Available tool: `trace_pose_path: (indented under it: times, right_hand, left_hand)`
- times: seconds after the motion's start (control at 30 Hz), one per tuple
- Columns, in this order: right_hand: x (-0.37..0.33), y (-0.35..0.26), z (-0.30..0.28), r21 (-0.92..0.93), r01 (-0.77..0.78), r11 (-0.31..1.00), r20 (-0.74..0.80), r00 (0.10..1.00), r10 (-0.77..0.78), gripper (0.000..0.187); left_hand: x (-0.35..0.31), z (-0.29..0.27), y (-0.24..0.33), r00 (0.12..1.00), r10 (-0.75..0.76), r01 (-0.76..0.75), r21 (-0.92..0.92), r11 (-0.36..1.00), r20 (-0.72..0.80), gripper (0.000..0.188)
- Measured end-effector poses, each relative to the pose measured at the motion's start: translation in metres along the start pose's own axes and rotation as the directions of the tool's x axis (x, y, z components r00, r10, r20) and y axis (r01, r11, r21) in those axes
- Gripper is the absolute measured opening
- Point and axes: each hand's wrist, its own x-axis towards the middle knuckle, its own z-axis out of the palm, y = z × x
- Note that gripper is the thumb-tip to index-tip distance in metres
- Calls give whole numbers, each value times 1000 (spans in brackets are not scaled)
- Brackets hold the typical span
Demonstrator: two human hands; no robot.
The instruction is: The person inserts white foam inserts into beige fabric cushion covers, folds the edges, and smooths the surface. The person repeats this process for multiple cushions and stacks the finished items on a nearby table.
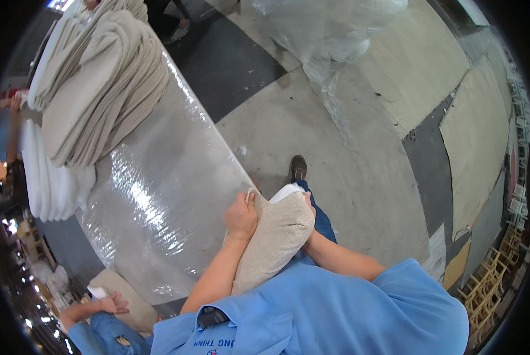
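Observation:
In front of my body is a beige fabric cushion cover [277,231], with white padding [286,192] showing at its far end. My left hand [241,218] is closed on the cover's left edge, beside the table's edge. On the other side, my right hand [313,238] grips the cover's right edge; its fingers are partly hidden behind the fabric. The cover's near end rests against my blue shirt.
On the left, a plastic-covered table [152,177] bears a pile of beige covers [108,89] and stacked white pads [49,171]. A co-worker's hand [114,303] is beside another beige cushion [132,296] at lower left. Clear plastic sheeting [330,35] and cardboard sheets [475,142] lie on the floor.

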Motion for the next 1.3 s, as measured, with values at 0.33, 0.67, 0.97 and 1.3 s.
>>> trace_pose_path:
  times: [0.33, 0.67, 0.97, 1.3]
  right_hand:
    - [34, 15, -13, -157, 174, 972, -37, 983, -182, 55]
    - [73, 3, -11, -161, 175, 971, -90, 978, -191, 60]
    - [13, -5, 18, -223, 238, 945, -179, 943, -279, 53]
    - [70, 3, -9, -479, 361, 801, 27, 917, -397, 64]
  left_hand:
    - [7, -4, 12, 992, 85, -92, 66, 994, 94, 37]
    - [11, -2, 6, 969, 239, -245, 99, 965, 64, 35]
    - [7, 13, -12, 988, 156, -153, 226, 962, 5, 32]
    - [9, 8, 6, 964, 266, -265, 126, 956, 15, 35]
